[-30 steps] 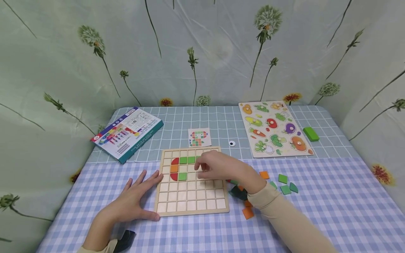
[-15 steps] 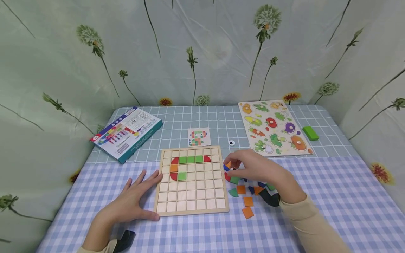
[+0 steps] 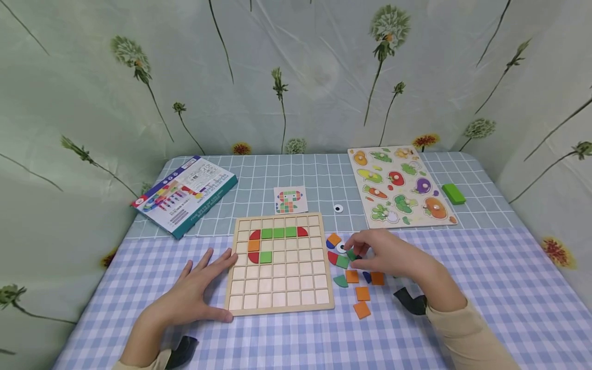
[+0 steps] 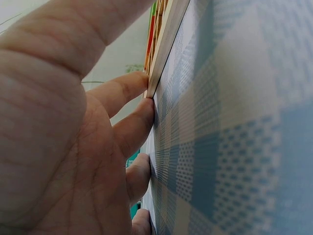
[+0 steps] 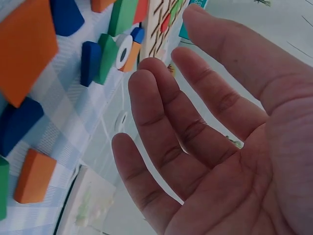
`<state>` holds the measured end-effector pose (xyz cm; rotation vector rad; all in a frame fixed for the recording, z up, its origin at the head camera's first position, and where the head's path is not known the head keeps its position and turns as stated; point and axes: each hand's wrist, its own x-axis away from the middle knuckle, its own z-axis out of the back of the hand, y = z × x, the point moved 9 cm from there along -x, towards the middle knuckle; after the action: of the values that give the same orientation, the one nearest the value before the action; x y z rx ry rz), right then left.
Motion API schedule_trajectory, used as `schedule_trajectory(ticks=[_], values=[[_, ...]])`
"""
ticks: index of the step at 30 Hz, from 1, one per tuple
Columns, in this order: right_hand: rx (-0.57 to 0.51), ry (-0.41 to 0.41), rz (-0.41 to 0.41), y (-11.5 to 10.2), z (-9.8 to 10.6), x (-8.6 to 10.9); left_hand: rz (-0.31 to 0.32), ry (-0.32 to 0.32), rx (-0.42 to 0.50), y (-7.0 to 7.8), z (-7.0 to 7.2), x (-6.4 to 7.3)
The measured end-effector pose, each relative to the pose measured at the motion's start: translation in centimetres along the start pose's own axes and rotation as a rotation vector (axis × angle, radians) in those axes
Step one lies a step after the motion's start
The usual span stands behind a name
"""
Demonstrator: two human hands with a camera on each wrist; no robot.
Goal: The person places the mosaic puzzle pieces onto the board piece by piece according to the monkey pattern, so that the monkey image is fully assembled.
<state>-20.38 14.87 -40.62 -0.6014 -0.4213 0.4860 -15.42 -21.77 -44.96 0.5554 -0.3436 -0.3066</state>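
A wooden grid board (image 3: 277,299) lies mid-table. In it sit several green squares (image 3: 279,233), red quarter-round pieces (image 3: 302,232) and an orange square (image 3: 254,245). My left hand (image 3: 196,290) rests with spread fingers against the board's left edge; in the left wrist view its fingertips (image 4: 139,81) touch the wooden rim. Over the loose pieces right of the board hovers my right hand (image 3: 388,254). Its fingers are loosely bent and hold nothing in the right wrist view. Close to its fingertips lie a green piece (image 3: 351,255) and a white eye disc (image 3: 341,247).
Loose orange squares (image 3: 363,293) and a green quarter-round piece (image 3: 340,281) lie nearer the front. Behind the board are a picture card (image 3: 290,199) and another eye disc (image 3: 338,208). A box (image 3: 185,192), a vegetable puzzle (image 3: 398,195) and a green block (image 3: 454,193) stand further back.
My right hand has moved from above the board rightward to the loose pieces, uncovering a green square and a red quarter-round piece in the upper row. My left hand has stayed put.
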Motion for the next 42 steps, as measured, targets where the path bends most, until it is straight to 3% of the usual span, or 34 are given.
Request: schedule_trajectory(ticks=[15,42], values=[[0.106,0.064,0.058,-0.5,-1.1,-0.8,0.014,-0.012,0.005,0.0,-0.1,0.1],[0.228,0.067,0.007,-1.0,-2.1,-1.8,0.008,0.001,0.003,0.1,0.1,0.1]])
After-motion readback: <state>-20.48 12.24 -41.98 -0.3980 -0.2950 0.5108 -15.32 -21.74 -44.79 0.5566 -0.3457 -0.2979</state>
